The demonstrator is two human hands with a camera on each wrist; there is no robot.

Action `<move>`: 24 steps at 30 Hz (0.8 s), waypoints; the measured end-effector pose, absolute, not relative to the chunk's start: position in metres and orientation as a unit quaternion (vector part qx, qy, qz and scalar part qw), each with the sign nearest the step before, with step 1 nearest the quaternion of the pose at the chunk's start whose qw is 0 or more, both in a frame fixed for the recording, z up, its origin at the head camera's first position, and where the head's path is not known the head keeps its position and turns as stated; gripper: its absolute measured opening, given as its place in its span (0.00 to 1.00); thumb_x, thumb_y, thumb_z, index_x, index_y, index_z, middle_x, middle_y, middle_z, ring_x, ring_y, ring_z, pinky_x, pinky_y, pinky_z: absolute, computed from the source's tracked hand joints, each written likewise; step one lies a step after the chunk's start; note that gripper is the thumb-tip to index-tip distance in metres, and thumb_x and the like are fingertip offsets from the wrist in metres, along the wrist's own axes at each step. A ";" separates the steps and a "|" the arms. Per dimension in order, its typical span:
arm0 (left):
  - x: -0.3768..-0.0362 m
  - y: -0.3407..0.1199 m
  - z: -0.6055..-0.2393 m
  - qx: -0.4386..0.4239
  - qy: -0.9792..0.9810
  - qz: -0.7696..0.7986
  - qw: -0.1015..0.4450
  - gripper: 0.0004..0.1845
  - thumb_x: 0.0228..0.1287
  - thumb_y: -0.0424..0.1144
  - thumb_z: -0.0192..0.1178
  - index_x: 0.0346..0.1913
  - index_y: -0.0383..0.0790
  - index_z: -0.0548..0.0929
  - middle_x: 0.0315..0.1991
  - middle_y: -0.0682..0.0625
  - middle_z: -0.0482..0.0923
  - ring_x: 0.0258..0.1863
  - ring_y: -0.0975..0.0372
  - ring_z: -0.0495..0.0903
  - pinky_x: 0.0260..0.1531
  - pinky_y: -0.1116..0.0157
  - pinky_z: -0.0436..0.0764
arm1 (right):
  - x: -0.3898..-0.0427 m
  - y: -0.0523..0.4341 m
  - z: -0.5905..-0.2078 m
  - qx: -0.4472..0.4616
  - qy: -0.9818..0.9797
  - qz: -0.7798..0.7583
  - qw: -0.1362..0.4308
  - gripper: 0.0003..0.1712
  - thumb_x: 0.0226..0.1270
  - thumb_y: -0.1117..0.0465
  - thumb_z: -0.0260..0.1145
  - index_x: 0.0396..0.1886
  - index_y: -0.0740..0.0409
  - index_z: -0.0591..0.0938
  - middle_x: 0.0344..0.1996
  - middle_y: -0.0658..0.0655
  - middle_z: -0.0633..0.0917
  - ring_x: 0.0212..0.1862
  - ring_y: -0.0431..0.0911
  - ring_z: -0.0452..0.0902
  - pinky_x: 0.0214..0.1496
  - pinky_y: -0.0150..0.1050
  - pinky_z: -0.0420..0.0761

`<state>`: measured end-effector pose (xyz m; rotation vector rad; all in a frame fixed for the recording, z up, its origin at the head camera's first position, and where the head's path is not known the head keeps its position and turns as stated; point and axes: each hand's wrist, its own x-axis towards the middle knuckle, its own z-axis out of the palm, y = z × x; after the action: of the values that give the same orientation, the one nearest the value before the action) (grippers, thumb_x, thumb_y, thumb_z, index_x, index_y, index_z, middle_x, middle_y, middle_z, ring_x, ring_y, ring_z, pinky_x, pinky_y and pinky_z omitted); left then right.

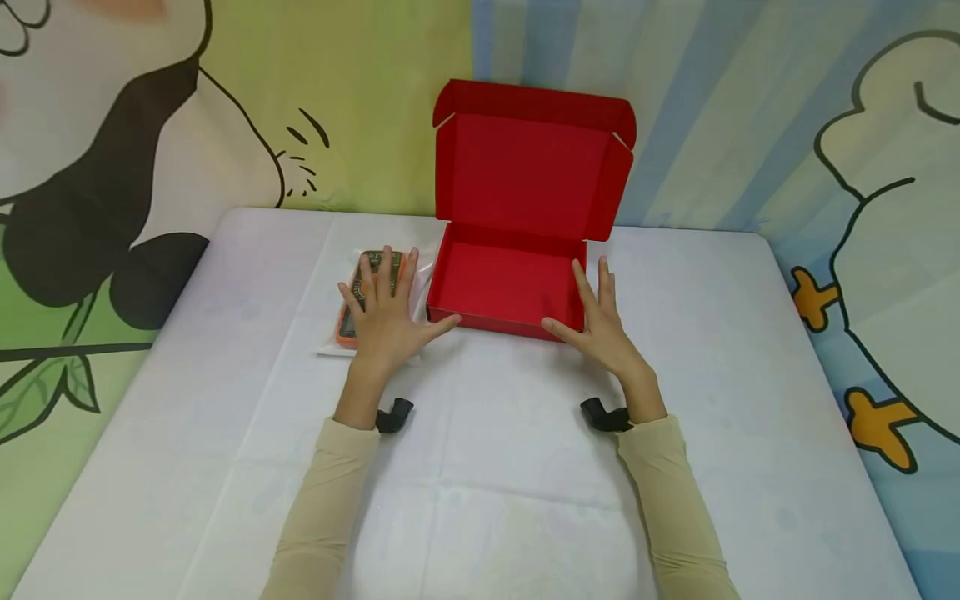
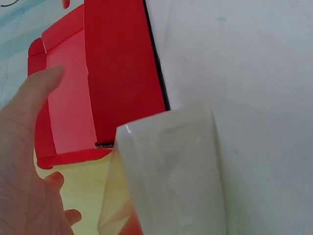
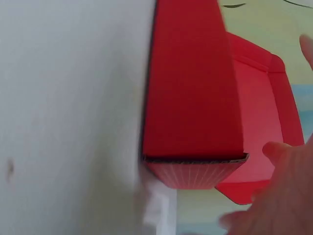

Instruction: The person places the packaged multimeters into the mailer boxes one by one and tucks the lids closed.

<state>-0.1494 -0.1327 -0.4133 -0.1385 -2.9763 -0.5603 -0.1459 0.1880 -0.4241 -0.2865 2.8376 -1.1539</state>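
A red cardboard box (image 1: pixel 491 322) stands on the white table with its lid (image 1: pixel 525 167) raised at the back. To its left lies a clear plastic bag (image 2: pixel 171 171) with an orange and dark multimeter (image 1: pixel 347 327) inside. My left hand (image 1: pixel 388 325), fingers spread, overlaps the multimeter in the head view and covers part of its face; its thumb points toward the box's front left corner. At the box's front right corner, my right hand (image 1: pixel 604 332) has its fingers spread too and holds nothing. Bare red cardboard shows inside the box.
The white-clothed table (image 1: pixel 480 517) reaches back to a wall hanging (image 1: pixel 375 100) with cartoon animals, right behind the box lid. A black wrist mount (image 1: pixel 395 415) sits on the left wrist, and another black mount (image 1: pixel 604 415) on the right.
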 end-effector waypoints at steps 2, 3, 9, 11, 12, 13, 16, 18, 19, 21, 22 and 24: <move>-0.151 -0.136 -0.415 -0.044 -0.980 -0.187 0.052 0.62 0.47 0.75 0.61 0.78 0.60 0.36 0.79 0.49 0.27 0.76 0.43 0.26 0.64 0.32 0.26 | -0.147 0.188 -0.425 -0.093 0.901 -0.421 0.050 0.59 0.60 0.40 0.68 0.77 0.27 0.36 0.75 0.42 0.23 0.77 0.52 0.22 0.67 0.73 0.51; -0.151 -0.137 -0.416 -0.042 -0.980 -0.189 0.051 0.63 0.47 0.74 0.62 0.78 0.60 0.37 0.79 0.49 0.27 0.76 0.43 0.26 0.64 0.31 0.26 | -0.147 0.188 -0.425 -0.092 0.891 -0.440 0.056 0.60 0.59 0.42 0.69 0.77 0.26 0.36 0.75 0.41 0.23 0.77 0.52 0.23 0.66 0.73 0.53; -0.154 -0.146 -0.422 -0.007 -0.980 -0.193 0.044 0.66 0.43 0.60 0.74 0.79 0.55 0.40 0.78 0.40 0.32 0.75 0.38 0.29 0.64 0.29 0.33 | -0.149 0.189 -0.432 -0.094 0.867 -0.485 0.068 0.63 0.57 0.48 0.73 0.78 0.32 0.37 0.75 0.44 0.24 0.78 0.55 0.27 0.68 0.71 0.54; -0.155 -0.148 -0.423 0.004 -0.980 -0.193 0.039 0.66 0.42 0.57 0.76 0.79 0.53 0.41 0.78 0.38 0.33 0.74 0.36 0.31 0.64 0.28 0.36 | -0.150 0.189 -0.434 -0.099 0.862 -0.492 0.076 0.64 0.57 0.50 0.73 0.79 0.34 0.37 0.76 0.47 0.24 0.77 0.53 0.26 0.68 0.71 0.53; -0.155 -0.148 -0.424 0.008 -0.980 -0.193 0.037 0.66 0.42 0.56 0.76 0.79 0.53 0.41 0.78 0.38 0.33 0.74 0.35 0.32 0.64 0.28 0.37 | -0.150 0.189 -0.436 -0.102 0.860 -0.494 0.079 0.64 0.57 0.50 0.73 0.79 0.35 0.37 0.76 0.48 0.24 0.77 0.53 0.25 0.68 0.71 0.52; -0.155 -0.149 -0.424 0.011 -0.980 -0.195 0.035 0.66 0.43 0.56 0.76 0.79 0.53 0.41 0.78 0.38 0.33 0.74 0.35 0.32 0.63 0.28 0.38 | -0.151 0.189 -0.437 -0.105 0.859 -0.495 0.083 0.64 0.57 0.51 0.73 0.79 0.35 0.36 0.76 0.49 0.24 0.77 0.52 0.24 0.68 0.71 0.51; -0.156 -0.150 -0.426 0.015 -0.978 -0.205 0.034 0.64 0.45 0.55 0.75 0.79 0.51 0.41 0.77 0.37 0.33 0.74 0.34 0.34 0.63 0.27 0.41 | -0.152 0.189 -0.441 -0.117 0.857 -0.494 0.089 0.64 0.58 0.52 0.73 0.79 0.36 0.36 0.76 0.50 0.24 0.77 0.52 0.24 0.68 0.72 0.50; -0.157 -0.151 -0.426 0.018 -0.975 -0.219 0.036 0.63 0.47 0.55 0.74 0.79 0.50 0.42 0.77 0.37 0.34 0.74 0.34 0.36 0.63 0.28 0.42 | -0.152 0.189 -0.443 -0.124 0.859 -0.489 0.090 0.64 0.58 0.53 0.73 0.79 0.37 0.36 0.76 0.49 0.24 0.77 0.52 0.25 0.68 0.72 0.50; -0.158 -0.151 -0.427 0.021 -0.973 -0.229 0.037 0.62 0.48 0.55 0.74 0.79 0.50 0.43 0.77 0.37 0.34 0.74 0.34 0.37 0.64 0.28 0.42 | -0.152 0.189 -0.444 -0.127 0.858 -0.489 0.089 0.63 0.59 0.53 0.72 0.79 0.37 0.36 0.76 0.49 0.24 0.77 0.53 0.25 0.68 0.72 0.50; -0.159 -0.153 -0.428 0.027 -0.968 -0.247 0.039 0.60 0.49 0.54 0.73 0.79 0.49 0.44 0.77 0.38 0.35 0.74 0.35 0.38 0.65 0.30 0.42 | -0.152 0.190 -0.445 -0.132 0.858 -0.489 0.087 0.62 0.59 0.54 0.72 0.79 0.38 0.37 0.76 0.47 0.25 0.77 0.53 0.26 0.69 0.71 0.50; -0.159 -0.153 -0.428 0.031 -0.966 -0.255 0.037 0.59 0.50 0.54 0.72 0.78 0.48 0.45 0.77 0.38 0.36 0.74 0.36 0.39 0.65 0.30 0.42 | -0.152 0.191 -0.446 -0.132 0.857 -0.490 0.087 0.61 0.59 0.55 0.71 0.79 0.38 0.38 0.76 0.46 0.25 0.77 0.52 0.27 0.69 0.70 0.51; -0.160 -0.155 -0.429 0.038 -0.963 -0.266 0.030 0.58 0.51 0.54 0.72 0.78 0.46 0.46 0.77 0.38 0.37 0.74 0.37 0.39 0.66 0.32 0.42 | -0.153 0.192 -0.447 -0.134 0.855 -0.495 0.084 0.60 0.60 0.55 0.71 0.79 0.38 0.39 0.76 0.46 0.26 0.77 0.52 0.28 0.70 0.69 0.52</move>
<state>-0.1600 -0.1548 -0.4293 0.1159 -2.9682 -0.8190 -0.1530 0.1924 -0.4474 -0.4000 2.5500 -1.4757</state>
